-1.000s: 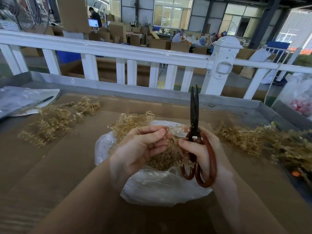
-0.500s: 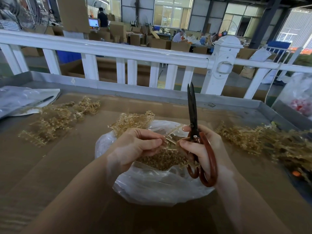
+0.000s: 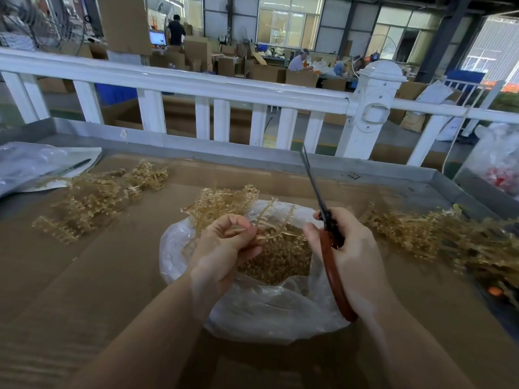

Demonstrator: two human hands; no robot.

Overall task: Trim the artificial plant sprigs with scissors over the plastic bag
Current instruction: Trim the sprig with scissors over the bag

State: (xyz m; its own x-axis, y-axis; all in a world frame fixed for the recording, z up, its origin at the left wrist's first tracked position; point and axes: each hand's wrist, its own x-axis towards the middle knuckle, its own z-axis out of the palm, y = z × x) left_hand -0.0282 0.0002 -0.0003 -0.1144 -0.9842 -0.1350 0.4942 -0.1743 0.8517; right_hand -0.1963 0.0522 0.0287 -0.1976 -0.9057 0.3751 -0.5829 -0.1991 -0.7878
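Head view: a sprig held over the bag, scissors idle beside it

Left hand pinches a stripped sprig between curled fingers, directly over the open mouth of the plastic bag, which already holds a heap of gold trimmings. The sprig's bare stems run away from the left fingertips, up and to the right, toward the right hand. That hand is wrapped round the red handles of the scissors; the blades look closed and point up and away, tilted slightly left, so they lie just right of the stems and not across them. To cut, I judge the blades must open and swing leftward across the stem axis. Untrimmed sprigs lie nearer the right hand, another pile at far left
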